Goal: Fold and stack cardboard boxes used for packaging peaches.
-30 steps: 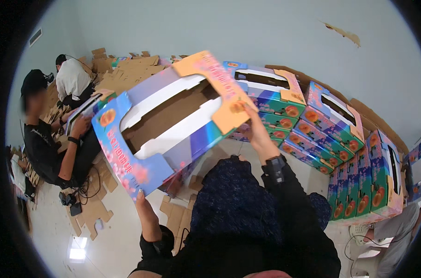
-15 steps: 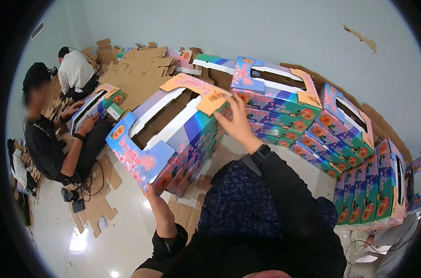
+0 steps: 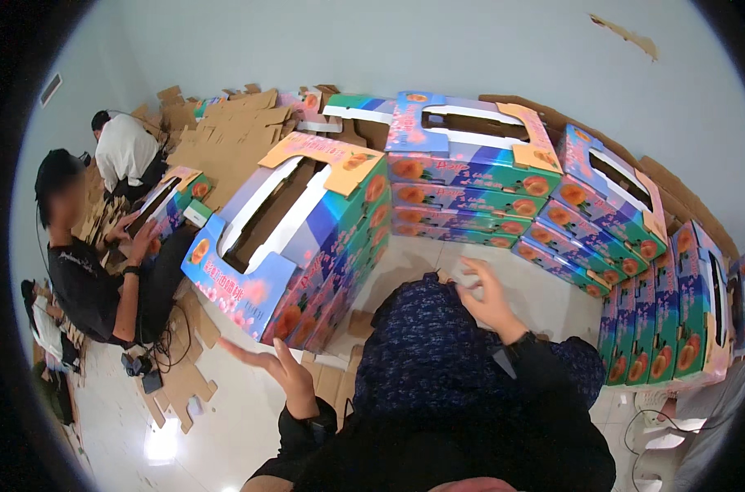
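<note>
- Two bare hands are free now: half a second ago both were on the printed box, and it has since been let go.
- The left hand hangs palm up, its grip spread apart and empty, just near of the box stack's lower corner, not touching it.
- The right hand hovers over the pale floor with its grip loosely apart, clamped on nothing.
- The printed box now sits as the top layer of the near stack, left of centre, lower and farther from the camera than before, when it was tilted up in the air.
- It is glossy cardboard, blue with orange end flaps and fruit pictures; a long cut-out in its top shows plain brown board inside.
- Further stacks of like boxes curve along the far wall to the right.
- Flat brown cardboard sheets lie heaped at the far left, matte and jagged-edged.
- A seated person in black at the left handles another box on the floor.
</note>
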A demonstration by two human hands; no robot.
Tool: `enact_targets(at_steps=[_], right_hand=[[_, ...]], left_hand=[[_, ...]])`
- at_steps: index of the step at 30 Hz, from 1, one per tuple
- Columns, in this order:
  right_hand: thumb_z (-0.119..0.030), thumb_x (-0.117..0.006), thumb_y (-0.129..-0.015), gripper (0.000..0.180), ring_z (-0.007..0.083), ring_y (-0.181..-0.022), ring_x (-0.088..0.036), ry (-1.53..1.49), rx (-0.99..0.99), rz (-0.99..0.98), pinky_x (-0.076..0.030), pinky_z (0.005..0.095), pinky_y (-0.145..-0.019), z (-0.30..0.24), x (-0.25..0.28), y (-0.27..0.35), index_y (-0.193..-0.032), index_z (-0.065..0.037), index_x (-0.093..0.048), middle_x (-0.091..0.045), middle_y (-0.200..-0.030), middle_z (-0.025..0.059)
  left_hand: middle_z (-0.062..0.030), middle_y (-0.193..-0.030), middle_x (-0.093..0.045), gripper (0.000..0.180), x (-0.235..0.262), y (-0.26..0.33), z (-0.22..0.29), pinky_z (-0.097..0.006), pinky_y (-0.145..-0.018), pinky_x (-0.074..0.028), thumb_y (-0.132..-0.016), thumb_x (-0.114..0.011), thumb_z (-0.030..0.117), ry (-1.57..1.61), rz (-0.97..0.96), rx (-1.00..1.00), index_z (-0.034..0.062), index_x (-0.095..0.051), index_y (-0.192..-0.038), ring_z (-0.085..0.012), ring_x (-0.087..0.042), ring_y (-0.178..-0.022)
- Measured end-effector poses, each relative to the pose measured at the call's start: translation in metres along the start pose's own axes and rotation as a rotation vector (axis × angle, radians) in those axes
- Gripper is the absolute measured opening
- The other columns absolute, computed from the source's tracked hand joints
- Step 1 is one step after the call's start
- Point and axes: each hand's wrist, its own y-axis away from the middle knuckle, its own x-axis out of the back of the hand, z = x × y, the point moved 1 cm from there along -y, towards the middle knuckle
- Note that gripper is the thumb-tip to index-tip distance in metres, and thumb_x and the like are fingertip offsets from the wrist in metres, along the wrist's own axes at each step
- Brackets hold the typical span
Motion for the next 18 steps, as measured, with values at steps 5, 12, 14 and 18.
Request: enact_targets(at_steps=[5,12,14,18], right_hand=[[-0.004,-0.062,-0.084,0.041,0.013,-0.088,-0.058,-0.04,-0.228,0.273,-0.048,0.0267,-0.072,0.039,0.07,0.082,-0.123,-0.008,-0.054,-0.06,-0.105,0.0065],[-0.003,-0.06,-0.087,0.022,0.0069,-0.071,-0.054,0.045,-0.363,0.535,-0.043,0.022,-0.062,0.005,0.127,0.181,-0.109,-0.003,-0.06,-0.06,-0.089,0.0037],[-0.001,-0.059,-0.087,0.016,0.0075,-0.071,-0.056,0.191,-0.347,0.557,-0.045,0.0221,-0.063,-0.02,0.136,0.198,-0.103,0.0,-0.061,-0.061,-0.086,0.0048],[-0.001,-0.06,-0.086,0.015,0.0118,-0.077,-0.062,0.293,-0.276,0.628,-0.048,0.0244,-0.071,-0.067,0.154,0.222,-0.1,-0.001,-0.064,-0.062,-0.086,0.0055]], left_hand=[[-0.0235,-0.153,-0.003,0.088,-0.007,0.004,0.031,-0.054,-0.113,-0.003,-0.087,-0.055,0.033,-0.125,0.006,-0.637,0.0026,0.001,-0.148,-0.0395,-0.007,-0.142],[-0.0247,-0.148,-0.016,0.085,-0.041,0.039,0.075,-0.055,-0.111,-0.018,-0.08,-0.063,0.027,0.175,-0.23,-0.568,0.0063,-0.013,-0.145,-0.0417,-0.018,-0.139],[-0.0232,-0.145,-0.024,0.078,-0.044,0.045,0.077,-0.055,-0.111,-0.019,-0.077,-0.065,0.023,0.18,-0.266,-0.618,0.0066,-0.023,-0.14,-0.0422,-0.025,-0.136],[-0.0208,-0.144,-0.029,0.07,-0.054,0.055,0.092,-0.056,-0.11,-0.019,-0.077,-0.066,0.017,0.254,-0.35,-0.651,0.0056,-0.03,-0.136,-0.0416,-0.026,-0.136]])
